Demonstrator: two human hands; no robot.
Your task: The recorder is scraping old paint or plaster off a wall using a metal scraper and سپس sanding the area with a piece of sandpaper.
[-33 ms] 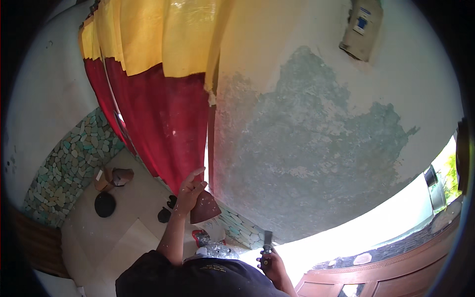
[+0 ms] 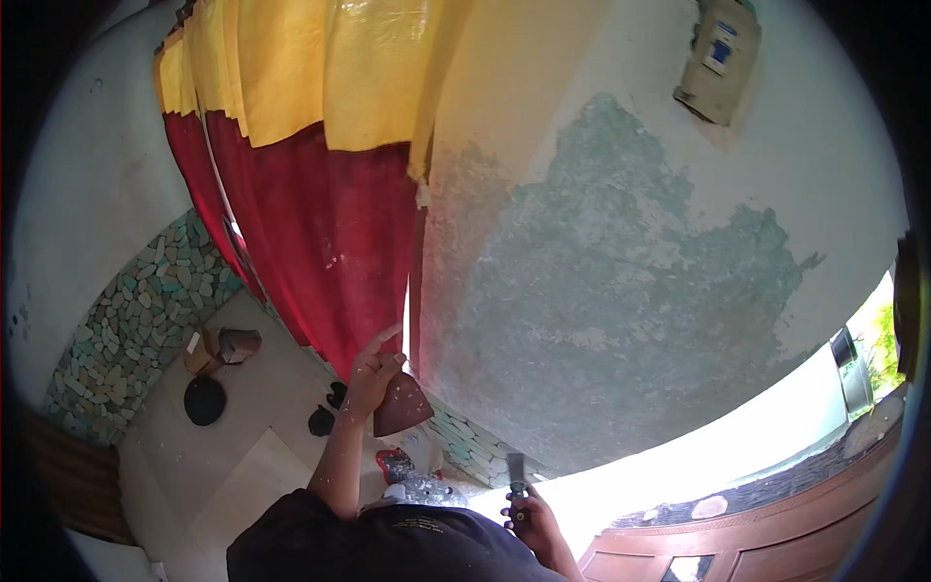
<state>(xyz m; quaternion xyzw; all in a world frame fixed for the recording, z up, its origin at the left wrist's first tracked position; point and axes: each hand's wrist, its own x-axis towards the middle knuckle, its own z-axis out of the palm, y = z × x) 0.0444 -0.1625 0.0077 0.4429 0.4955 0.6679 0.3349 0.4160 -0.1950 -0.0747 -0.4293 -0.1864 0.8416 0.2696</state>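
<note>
My left hand point(image 2: 369, 376) is raised at the lower right edge of a red and yellow curtain point(image 2: 325, 223). Its index finger points up and its thumb stands apart; the other fingers are partly hidden. Beside the palm shows a reddish-brown piece point(image 2: 401, 409) with white specks; what it is I cannot make out. My right hand point(image 2: 536, 521), lower right, is closed round the dark handle of a scraper point(image 2: 517, 472), its flat blade pointing up. Ahead is a wall point(image 2: 601, 272) with a large rough grey-green patch where the pale coat is gone.
A cardboard piece point(image 2: 720, 63) hangs high on the wall. Pebble cladding point(image 2: 145, 320) lines the wall base at left. On the floor lie a round black object point(image 2: 205, 401), a small box point(image 2: 201, 353) and a dark bag-like thing point(image 2: 322, 420). A brown wooden door point(image 2: 776, 524) stands lower right.
The view has shifted slightly, so the wall and cardboard sit a little further right. The scraper's blade has tipped slightly left; my left hand has hardly moved.
</note>
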